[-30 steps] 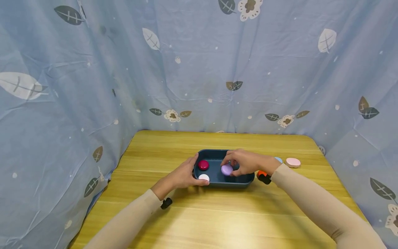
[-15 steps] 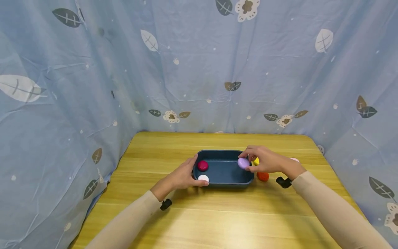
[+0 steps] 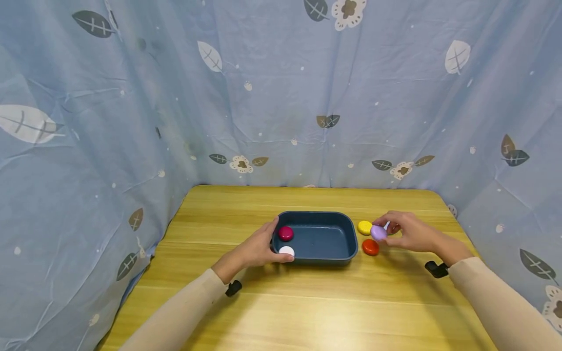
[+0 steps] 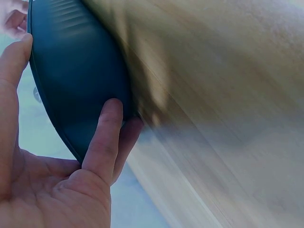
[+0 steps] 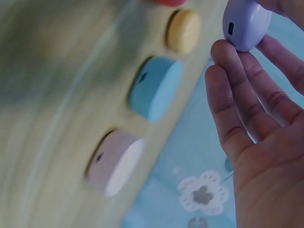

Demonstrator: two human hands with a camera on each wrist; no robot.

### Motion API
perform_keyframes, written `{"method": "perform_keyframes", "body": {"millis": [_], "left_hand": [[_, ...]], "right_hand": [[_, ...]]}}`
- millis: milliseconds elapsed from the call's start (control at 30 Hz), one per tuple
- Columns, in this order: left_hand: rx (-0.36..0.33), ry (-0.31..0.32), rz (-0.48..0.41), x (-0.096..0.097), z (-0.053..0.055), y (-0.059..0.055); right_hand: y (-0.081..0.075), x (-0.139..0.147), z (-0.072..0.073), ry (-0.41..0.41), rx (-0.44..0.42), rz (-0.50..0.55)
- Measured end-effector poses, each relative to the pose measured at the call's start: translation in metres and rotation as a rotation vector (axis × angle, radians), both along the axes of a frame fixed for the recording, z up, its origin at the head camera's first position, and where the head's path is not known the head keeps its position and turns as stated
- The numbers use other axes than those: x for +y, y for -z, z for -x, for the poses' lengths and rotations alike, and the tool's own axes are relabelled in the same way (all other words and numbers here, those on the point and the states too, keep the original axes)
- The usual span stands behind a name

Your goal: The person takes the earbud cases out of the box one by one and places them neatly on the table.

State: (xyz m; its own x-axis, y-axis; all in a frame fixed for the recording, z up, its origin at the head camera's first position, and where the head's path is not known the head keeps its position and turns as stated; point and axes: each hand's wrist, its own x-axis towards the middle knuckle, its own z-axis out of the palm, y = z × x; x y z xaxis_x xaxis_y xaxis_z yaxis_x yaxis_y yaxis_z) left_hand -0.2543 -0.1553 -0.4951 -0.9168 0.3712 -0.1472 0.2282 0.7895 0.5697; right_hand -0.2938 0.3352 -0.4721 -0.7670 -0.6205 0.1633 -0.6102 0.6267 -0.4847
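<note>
On the wooden table (image 3: pixel 325 302) sits a dark blue tray (image 3: pixel 322 243). The left hand (image 3: pixel 258 246), thumb and fingers spread wide, grips its left end. The right hand (image 3: pixel 410 234), reaching in from the right, pinches a purple disc (image 3: pixel 379 233) between thumb and fingertips, outside the tray, near the yellow disc (image 3: pixel 364 227) and red disc (image 3: pixel 371 247).

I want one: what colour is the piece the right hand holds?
The piece is light purple, clearest in the right wrist view.
</note>
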Motion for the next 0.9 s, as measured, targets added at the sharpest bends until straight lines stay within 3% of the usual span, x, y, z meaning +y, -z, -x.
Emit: {"method": "perform_keyframes", "body": {"millis": [367, 900], "left_hand": [[0.002, 0.005, -0.002, -0.001, 0.0, 0.0], [0.013, 0.019, -0.017, -0.002, 0.0, 0.0]], "right_hand": [[0.023, 0.029, -0.007, 0.064, -0.021, -0.023], [0.043, 0.037, -0.008, 0.087, 0.044, -0.077]]}}
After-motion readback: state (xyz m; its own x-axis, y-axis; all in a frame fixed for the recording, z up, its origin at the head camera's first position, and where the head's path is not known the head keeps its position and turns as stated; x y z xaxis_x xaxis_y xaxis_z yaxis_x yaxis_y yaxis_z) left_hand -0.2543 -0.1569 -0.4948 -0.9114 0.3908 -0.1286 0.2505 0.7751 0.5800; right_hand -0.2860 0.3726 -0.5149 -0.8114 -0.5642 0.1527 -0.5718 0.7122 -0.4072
